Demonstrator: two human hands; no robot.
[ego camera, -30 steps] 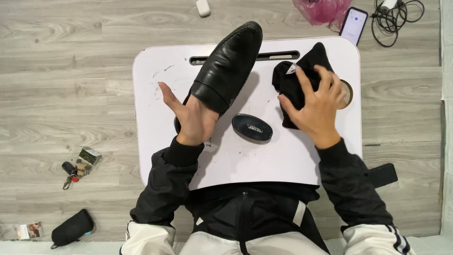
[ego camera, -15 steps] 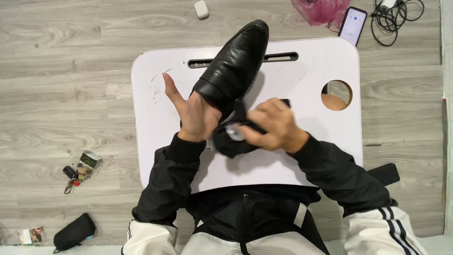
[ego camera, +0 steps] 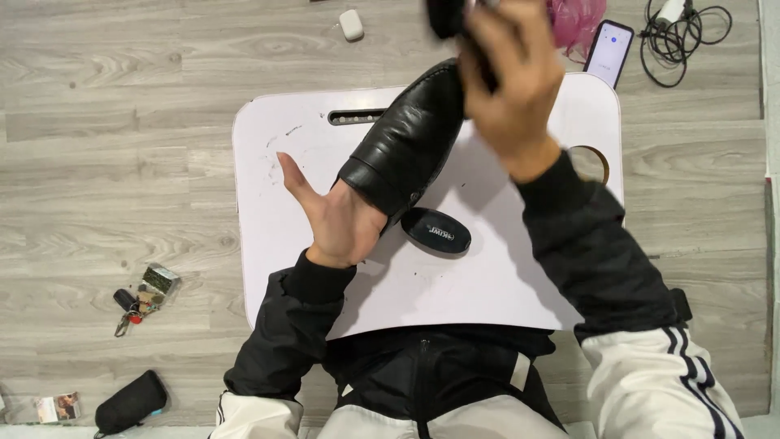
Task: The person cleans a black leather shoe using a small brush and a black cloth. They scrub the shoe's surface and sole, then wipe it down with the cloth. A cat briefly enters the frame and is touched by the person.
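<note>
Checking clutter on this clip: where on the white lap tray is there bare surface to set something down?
Bare patches on the white tray: the left strip beside the left hand, and the near band between the oval tin and the person's jacket. Crowded: the centre, under the black shoe, and the far right, where the right hand holds a dark cloth.

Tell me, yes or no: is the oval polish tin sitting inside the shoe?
No. The oval polish tin lies on the white tray, beside the black shoe.

White lap tray (ego camera: 504, 284) on grey wood-look floor (ego camera: 106, 162); 1 black oval tin (ego camera: 436, 231) on tray. Floor holds keys (ego camera: 134, 301), black pouch (ego camera: 130, 402), phone (ego camera: 609, 50), coiled cable (ego camera: 682, 36), small white case (ego camera: 351, 23).
</note>
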